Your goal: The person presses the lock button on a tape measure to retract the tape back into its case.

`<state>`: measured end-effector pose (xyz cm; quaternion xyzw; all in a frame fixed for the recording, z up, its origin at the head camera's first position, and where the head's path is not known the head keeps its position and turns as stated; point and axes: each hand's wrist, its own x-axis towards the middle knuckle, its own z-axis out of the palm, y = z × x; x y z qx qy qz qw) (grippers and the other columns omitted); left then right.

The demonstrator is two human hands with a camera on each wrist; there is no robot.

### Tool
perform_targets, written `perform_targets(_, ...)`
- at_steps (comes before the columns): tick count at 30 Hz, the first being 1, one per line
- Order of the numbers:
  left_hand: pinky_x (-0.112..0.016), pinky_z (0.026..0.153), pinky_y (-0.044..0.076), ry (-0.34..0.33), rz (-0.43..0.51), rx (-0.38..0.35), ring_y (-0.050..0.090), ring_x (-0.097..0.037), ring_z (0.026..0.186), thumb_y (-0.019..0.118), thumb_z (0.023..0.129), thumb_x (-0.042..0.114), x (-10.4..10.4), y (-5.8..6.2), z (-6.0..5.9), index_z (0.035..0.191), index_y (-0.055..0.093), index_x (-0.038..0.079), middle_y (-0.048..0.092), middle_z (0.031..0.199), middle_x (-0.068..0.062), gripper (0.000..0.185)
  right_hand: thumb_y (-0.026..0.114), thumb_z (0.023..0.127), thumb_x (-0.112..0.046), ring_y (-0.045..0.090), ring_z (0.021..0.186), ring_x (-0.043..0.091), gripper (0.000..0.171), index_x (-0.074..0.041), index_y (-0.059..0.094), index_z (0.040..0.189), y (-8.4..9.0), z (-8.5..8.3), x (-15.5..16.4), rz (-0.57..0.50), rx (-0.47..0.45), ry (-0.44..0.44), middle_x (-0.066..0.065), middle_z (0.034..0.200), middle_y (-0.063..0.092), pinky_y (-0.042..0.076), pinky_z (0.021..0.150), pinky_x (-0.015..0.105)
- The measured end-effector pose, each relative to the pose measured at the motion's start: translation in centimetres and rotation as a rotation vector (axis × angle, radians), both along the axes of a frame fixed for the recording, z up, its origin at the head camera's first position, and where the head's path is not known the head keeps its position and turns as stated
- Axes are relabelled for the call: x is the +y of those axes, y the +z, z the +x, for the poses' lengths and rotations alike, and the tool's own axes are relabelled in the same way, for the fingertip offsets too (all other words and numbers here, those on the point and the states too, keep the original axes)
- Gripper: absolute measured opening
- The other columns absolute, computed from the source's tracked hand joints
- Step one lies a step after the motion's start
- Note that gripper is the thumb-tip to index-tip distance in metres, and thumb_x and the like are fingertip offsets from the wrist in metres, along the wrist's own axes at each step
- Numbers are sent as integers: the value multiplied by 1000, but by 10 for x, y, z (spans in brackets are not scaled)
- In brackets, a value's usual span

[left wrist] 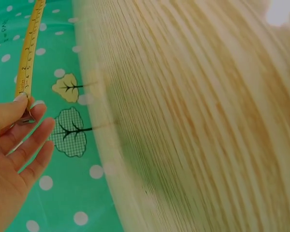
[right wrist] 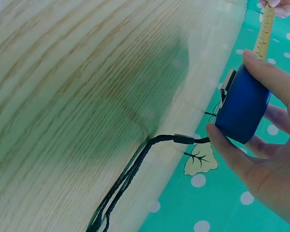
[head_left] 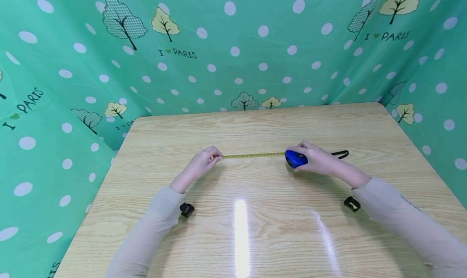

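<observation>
A blue tape measure is gripped by my right hand, the thumb on one side of the case and fingers on the other. Its yellow blade runs out to the left, nearly level, over the wooden table. The free end of the blade is pinched between thumb and index finger of my left hand; in the left wrist view the metal hook shows below the thumb tip, the other fingers spread. A black wrist strap hangs from the case and trails onto the table.
The wooden table lies under both hands and reflects bright light near its front. Green curtains with dots and trees stand behind it and at both sides. Small black devices sit at the wrists beside the sleeves.
</observation>
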<state>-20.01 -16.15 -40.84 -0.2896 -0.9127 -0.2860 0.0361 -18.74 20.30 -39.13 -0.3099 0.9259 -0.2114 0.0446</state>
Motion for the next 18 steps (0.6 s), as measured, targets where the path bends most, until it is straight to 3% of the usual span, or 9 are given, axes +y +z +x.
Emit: perform_targets(18,-26,67,49,-15,15,22,57,-13,75,58,86,11,9,2,0,87,60,5,60,82,-3,7,76,70,-20,54,91,33,65,-2,47,126,2,3,-6,9,32,9,19,104,49,50,71,43)
